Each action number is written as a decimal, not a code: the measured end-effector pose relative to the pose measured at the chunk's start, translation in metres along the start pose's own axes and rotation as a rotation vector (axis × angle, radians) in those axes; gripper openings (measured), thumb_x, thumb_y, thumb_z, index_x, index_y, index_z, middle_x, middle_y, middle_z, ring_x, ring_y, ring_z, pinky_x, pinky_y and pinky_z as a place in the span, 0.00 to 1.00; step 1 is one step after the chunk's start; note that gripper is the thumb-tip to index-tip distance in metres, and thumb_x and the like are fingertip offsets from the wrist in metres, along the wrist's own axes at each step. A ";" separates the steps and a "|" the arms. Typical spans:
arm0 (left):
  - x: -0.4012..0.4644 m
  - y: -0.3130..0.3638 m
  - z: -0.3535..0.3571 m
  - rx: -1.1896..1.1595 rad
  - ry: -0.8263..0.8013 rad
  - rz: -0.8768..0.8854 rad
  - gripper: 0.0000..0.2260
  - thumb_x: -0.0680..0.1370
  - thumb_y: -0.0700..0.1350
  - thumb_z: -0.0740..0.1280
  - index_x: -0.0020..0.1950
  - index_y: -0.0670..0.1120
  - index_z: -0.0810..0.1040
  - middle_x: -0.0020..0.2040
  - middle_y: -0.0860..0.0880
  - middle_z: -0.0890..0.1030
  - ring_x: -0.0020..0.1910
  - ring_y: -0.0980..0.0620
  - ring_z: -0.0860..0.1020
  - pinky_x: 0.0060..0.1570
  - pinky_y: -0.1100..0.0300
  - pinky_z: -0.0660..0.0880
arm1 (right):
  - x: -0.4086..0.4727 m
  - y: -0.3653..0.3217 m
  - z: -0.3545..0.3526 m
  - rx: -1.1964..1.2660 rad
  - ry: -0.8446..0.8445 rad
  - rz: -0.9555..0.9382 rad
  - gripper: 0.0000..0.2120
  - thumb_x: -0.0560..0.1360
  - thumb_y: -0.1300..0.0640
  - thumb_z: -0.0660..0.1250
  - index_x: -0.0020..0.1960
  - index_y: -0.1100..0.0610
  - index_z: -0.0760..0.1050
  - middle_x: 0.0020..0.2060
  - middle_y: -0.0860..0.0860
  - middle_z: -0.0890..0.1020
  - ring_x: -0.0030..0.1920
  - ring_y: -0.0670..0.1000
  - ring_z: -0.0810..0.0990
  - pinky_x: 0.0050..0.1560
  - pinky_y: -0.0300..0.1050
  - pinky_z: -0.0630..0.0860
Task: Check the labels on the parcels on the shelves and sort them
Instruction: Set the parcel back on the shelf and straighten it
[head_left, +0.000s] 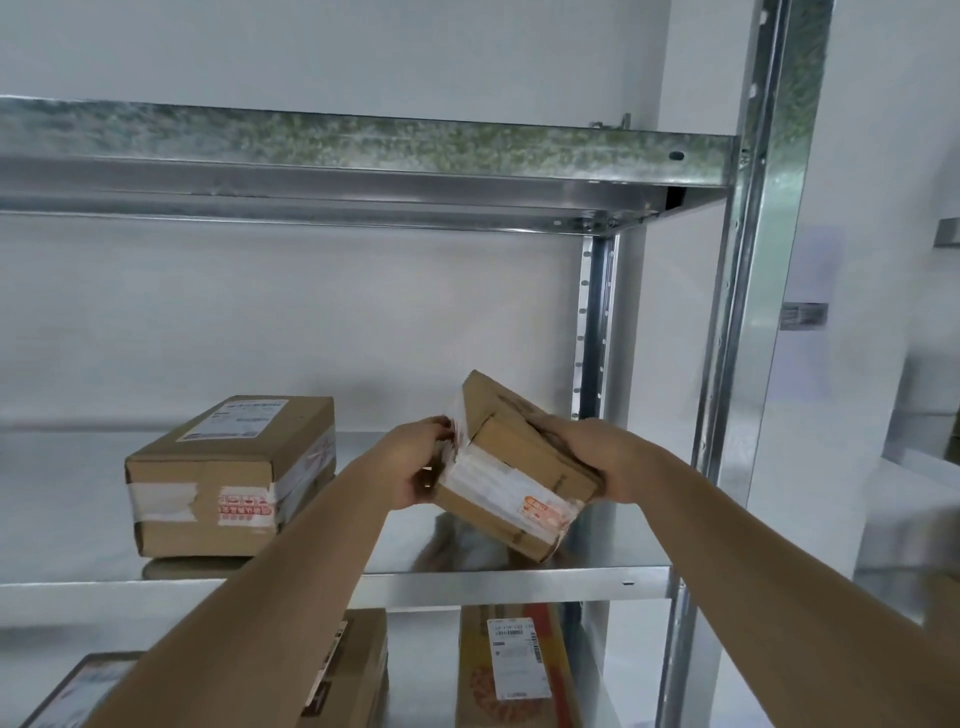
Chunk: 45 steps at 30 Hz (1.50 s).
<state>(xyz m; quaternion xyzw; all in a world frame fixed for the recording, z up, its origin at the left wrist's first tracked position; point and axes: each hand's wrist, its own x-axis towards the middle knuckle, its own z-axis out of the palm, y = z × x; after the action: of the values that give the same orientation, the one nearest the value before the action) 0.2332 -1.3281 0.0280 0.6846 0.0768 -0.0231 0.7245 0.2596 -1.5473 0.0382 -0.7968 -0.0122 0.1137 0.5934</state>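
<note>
Both hands are holding one small cardboard parcel (511, 467) tilted in the air at the centre of the frame, just above the middle shelf (519, 579) of a metal rack. The left hand (415, 462) is gripping the parcel's left end, its fingers curled round the taped edge; the right hand (582, 452) is gripping the right end, fingers wrapped over the top face. In both cases the grip is closed on the parcel. White tape with red print is crossing the face turned toward the camera, and its writing is too blurred to read.

At centre left, a larger taped box (228, 478) is sitting on the same shelf, a white label on its top. Along the bottom edge, more parcels are lying on the lower shelf, one (514, 670) at lower centre-right showing a white label.
</note>
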 end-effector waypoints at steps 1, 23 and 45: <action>-0.001 0.002 0.000 0.054 0.012 -0.007 0.12 0.84 0.50 0.61 0.57 0.44 0.80 0.50 0.42 0.80 0.46 0.44 0.79 0.46 0.50 0.80 | -0.001 -0.001 0.000 -0.045 0.026 -0.006 0.29 0.72 0.35 0.73 0.59 0.59 0.80 0.45 0.57 0.88 0.47 0.58 0.88 0.52 0.54 0.84; 0.021 -0.008 0.013 0.016 -0.209 -0.135 0.24 0.72 0.50 0.79 0.64 0.41 0.79 0.55 0.39 0.86 0.57 0.41 0.84 0.62 0.46 0.79 | 0.013 0.010 -0.004 0.045 -0.050 0.099 0.25 0.72 0.43 0.76 0.63 0.55 0.76 0.50 0.59 0.87 0.53 0.61 0.86 0.60 0.66 0.79; 0.026 -0.007 0.016 0.039 -0.186 -0.144 0.16 0.77 0.45 0.74 0.61 0.41 0.79 0.49 0.40 0.86 0.44 0.44 0.85 0.43 0.52 0.83 | 0.022 0.006 -0.003 0.007 -0.034 0.099 0.22 0.76 0.51 0.74 0.65 0.59 0.72 0.52 0.62 0.86 0.52 0.61 0.86 0.61 0.67 0.78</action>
<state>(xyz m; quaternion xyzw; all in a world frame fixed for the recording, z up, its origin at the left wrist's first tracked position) 0.2597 -1.3422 0.0185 0.6863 0.0581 -0.1400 0.7114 0.2810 -1.5482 0.0291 -0.7921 0.0176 0.1567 0.5896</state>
